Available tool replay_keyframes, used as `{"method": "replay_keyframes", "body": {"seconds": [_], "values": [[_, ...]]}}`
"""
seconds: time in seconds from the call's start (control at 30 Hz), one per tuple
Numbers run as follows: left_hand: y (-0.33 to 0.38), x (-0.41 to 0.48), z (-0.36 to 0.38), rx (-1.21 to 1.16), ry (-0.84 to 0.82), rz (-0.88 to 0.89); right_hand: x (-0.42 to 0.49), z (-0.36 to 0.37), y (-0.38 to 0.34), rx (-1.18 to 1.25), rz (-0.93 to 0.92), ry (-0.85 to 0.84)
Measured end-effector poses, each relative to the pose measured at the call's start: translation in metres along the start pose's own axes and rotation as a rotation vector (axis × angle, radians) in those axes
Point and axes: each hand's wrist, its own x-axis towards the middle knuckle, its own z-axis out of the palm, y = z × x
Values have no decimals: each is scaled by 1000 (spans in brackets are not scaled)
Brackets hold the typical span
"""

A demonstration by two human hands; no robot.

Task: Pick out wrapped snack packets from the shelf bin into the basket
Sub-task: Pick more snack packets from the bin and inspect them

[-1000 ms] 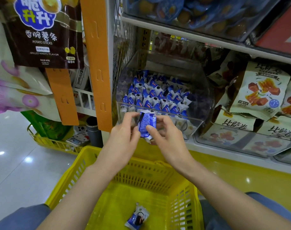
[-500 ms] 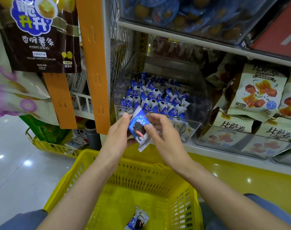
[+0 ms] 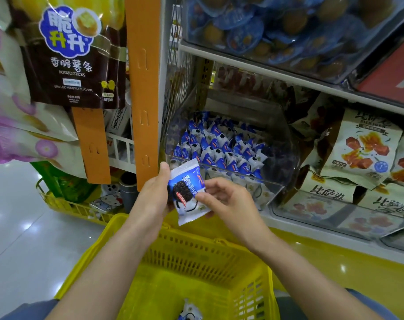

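Left hand (image 3: 153, 197): holds the held packet (image 3: 188, 192) by its left edge; the thumb lies up along the top left corner, and the other fingers (image 3: 171, 210) curl in behind the wrapper, mostly hidden.
Right hand (image 3: 228, 199): fingers (image 3: 213, 184) are curled in close together, and the thumb and forefinger pinch the packet's right edge near its middle.
Held packet: a small flat pillow of glossy film, blue above and white below, with crimped ends and a printed dark round biscuit; it stands nearly upright, slightly tilted, above the basket's far rim and just in front of the bin's front wall.
Shelf bin (image 3: 279, 179): clear hard plastic with a low front wall and rounded right corner, sitting at the left end of the shelf (image 3: 311, 230).
Binned packets (image 3: 219, 148): the same blue and white wrappers, packed on edge in slanting rows.
Basket (image 3: 196, 239): yellow moulded plastic with slotted walls and a thick rim, below both forearms.
Dropped packet (image 3: 189, 314): one crumpled blue and white wrapper on the basket floor near the bottom edge of the view.
Orange strip (image 3: 145, 88): a flat, matt upright band with slots, just left of the bin.
Potato stick bag (image 3: 74, 56): shiny dark brown film, hanging at the upper left.
Cream pouches (image 3: 367, 146): creased packs printed with red pieces, piled to the right of the bin.
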Motion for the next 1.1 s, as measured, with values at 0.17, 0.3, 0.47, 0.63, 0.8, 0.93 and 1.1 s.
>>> {"method": "replay_keyframes", "body": {"seconds": [0.17,0.3,0.47,0.63,0.8,0.93,1.1], "values": [[3,-9,2,100,-205,66,3,-3,1,207,75,135],[5,-10,3,159,-148,162,7,-3,2,87,-19,128],[12,-6,2,101,-82,244,14,-10,-6,-146,-146,32],[20,2,-1,30,8,306,67,-44,-16,-266,-231,232],[23,10,-1,17,-10,316,150,-83,13,-625,83,373],[27,19,-3,-1,-16,341,176,-94,35,-802,230,241],[31,25,-5,-4,-26,337,189,-96,43,-924,403,186]]}}
